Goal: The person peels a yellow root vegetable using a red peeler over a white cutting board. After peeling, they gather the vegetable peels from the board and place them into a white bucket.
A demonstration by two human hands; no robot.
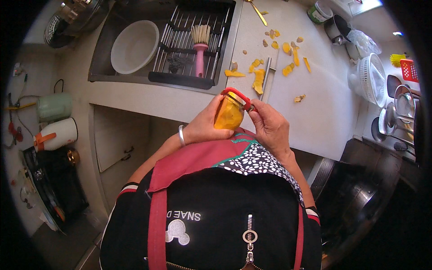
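Note:
My left hand [204, 126], with a silver bangle at its wrist, holds a rounded piece of yellow-orange flesh [228, 118], perhaps pumpkin or mango, in front of my apron. In my right hand [271, 125] is a red peeler [238, 91], whose metal blade lies across the top of the piece. Yellow peel strips [259, 81] and small brownish scraps [299, 39] are scattered on the pale countertop beyond my hands. Among them lies a long metal bar with a crosspiece [267, 76]. My palms and the far side of the piece are hidden.
The sink [101, 72] at upper left holds a white basin [135, 47] and a rack [175, 33] bearing a pink-handled brush [200, 59] and a dark scourer [176, 63]. Farther right stand a white basket [371, 79], a dark pot [337, 28] and hanging ladles. A gold-coloured utensil [258, 13] lies at the back.

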